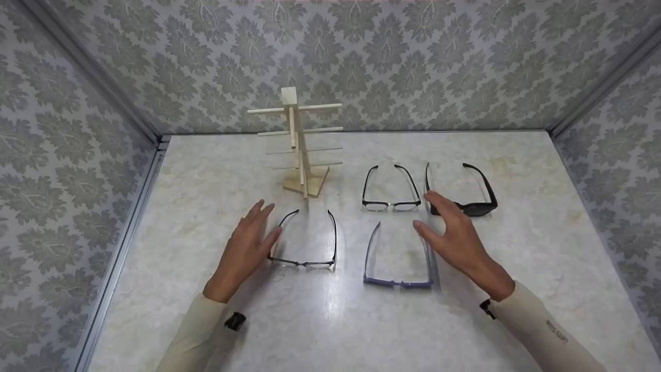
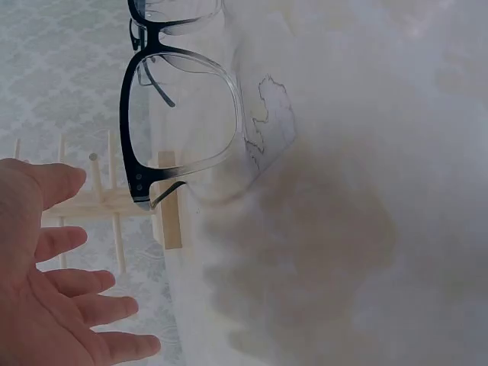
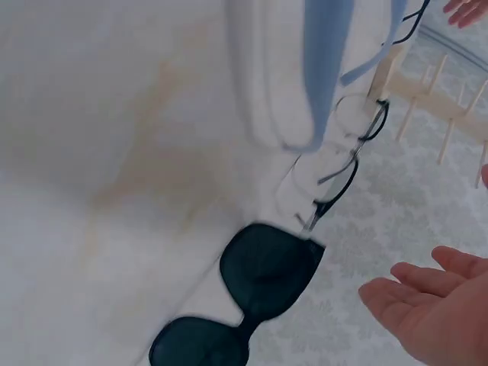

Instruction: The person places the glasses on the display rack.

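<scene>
My left hand (image 1: 245, 250) hovers with spread fingers at the left side of the clear-and-black glasses (image 1: 304, 264); in the left wrist view those glasses (image 2: 145, 114) stand beyond the fingertips of the hand (image 2: 53, 282). Between the dark sunglasses (image 1: 477, 208) and the blue-purple glasses (image 1: 397, 283) is my right hand (image 1: 457, 240), fingers extended, overlapping part of the sunglasses in the head view. The right wrist view shows the sunglasses (image 3: 267, 271) apart from the hand (image 3: 435, 305). Neither hand holds anything.
A wooden rack (image 1: 302, 155) with several horizontal rods stands at the back, left of centre. Black-topped glasses (image 1: 378, 206) lie right of it, beside the sunglasses. Patterned walls (image 1: 351, 62) enclose the marbled table (image 1: 206, 165) at the back and sides.
</scene>
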Tool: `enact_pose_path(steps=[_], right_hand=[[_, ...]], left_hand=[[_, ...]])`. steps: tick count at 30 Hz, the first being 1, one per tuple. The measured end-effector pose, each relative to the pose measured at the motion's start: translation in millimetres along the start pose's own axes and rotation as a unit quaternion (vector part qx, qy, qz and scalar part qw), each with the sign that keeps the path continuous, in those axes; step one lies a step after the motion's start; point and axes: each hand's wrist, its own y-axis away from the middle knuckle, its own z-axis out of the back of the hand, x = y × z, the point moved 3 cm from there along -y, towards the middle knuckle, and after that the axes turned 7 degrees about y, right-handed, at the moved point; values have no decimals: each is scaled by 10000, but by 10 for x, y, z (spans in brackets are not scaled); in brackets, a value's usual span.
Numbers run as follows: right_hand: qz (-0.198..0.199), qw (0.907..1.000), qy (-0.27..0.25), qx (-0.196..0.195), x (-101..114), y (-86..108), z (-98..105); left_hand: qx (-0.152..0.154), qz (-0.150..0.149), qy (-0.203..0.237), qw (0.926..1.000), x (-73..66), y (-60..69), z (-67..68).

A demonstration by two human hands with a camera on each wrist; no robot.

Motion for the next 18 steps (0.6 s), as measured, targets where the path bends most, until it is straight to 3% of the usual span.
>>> enact_pose_path(steps=[7, 11, 18], right_hand=[[30, 9942, -1076, 81, 244, -72, -224], [-149, 9857, -1632, 396, 357, -90, -389], [-324, 9731, -1997, 1104, 564, -40, -687]], left_hand=[[-155, 231, 717, 9970, 64, 71, 38], [-100, 354, 1084, 9934, 93, 139, 17], [-149, 463, 1356, 9896, 124, 289, -43]])
